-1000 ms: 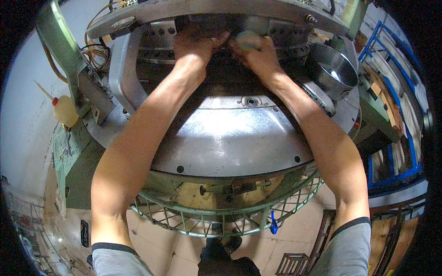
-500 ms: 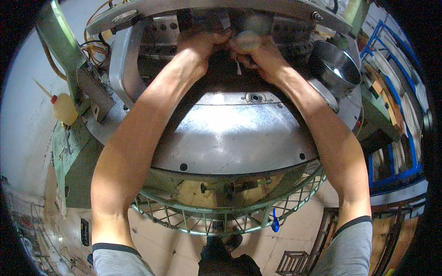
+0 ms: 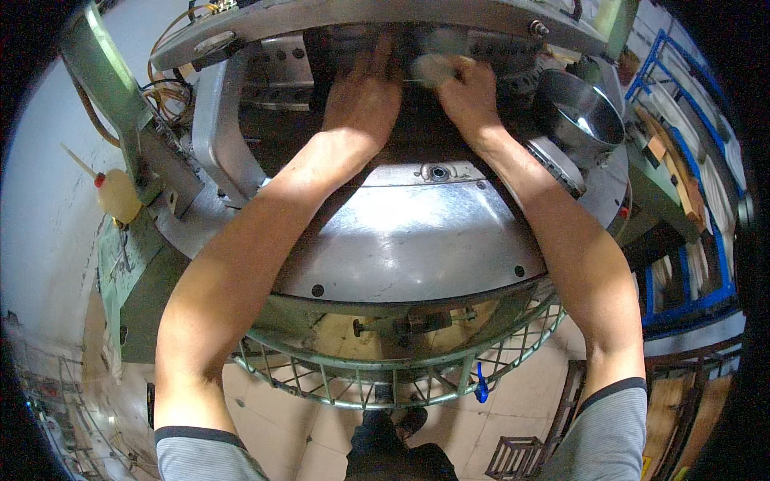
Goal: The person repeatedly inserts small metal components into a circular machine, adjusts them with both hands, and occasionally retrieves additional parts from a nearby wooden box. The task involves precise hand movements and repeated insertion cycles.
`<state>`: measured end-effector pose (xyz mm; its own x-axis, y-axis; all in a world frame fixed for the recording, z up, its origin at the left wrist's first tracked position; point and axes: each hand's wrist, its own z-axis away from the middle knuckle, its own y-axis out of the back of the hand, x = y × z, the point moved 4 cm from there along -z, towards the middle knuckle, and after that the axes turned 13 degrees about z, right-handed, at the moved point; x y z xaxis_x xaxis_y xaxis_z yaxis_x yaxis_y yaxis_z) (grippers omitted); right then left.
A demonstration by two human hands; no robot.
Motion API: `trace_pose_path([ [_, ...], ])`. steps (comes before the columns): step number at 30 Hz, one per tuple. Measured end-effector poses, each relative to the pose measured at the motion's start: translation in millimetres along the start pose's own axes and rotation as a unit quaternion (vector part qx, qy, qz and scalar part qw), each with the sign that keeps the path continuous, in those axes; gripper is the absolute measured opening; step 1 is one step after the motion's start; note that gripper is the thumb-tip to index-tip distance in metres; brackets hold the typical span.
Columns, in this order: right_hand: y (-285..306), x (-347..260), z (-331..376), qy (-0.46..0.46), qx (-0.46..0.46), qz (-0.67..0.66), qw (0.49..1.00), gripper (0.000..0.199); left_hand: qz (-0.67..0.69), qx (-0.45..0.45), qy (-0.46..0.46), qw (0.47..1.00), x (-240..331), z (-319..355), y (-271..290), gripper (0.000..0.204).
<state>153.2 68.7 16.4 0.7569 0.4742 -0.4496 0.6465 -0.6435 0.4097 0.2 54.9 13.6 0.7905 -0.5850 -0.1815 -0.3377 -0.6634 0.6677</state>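
Both hands reach into the dark gap under the machine's upper metal frame. My left hand has its fingers stretched up against the machine's inner metal part, their tips blurred and dim. Just to its right, my right hand is closed on a round pale thing, too smeared to name. Below the hands lies a curved, shiny metal cover with a round fitting at its upper edge.
A dark round metal pan stands right of my right forearm. On the left are a yellowish squeeze bottle with a red collar and coiled cables. A green lattice guard ring curves below the cover. Blue racks stand at the right.
My hands, close together before, have drawn apart. The left has straightened its fingers upward against the machine; the right keeps the round pale thing. A small white end below the right hand no longer shows.
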Motion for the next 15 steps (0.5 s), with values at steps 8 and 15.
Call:
trace_pose_path([
  [8,-2,-10,-2,0.034,-0.024,0.055,0.998,0.028,0.020,-0.197,0.081,0.977,12,-1,4,0.023],
  [15,-4,-10,-2,0.028,-0.080,0.047,0.995,0.024,0.088,-0.097,0.108,0.985,12,2,26,0.013],
])
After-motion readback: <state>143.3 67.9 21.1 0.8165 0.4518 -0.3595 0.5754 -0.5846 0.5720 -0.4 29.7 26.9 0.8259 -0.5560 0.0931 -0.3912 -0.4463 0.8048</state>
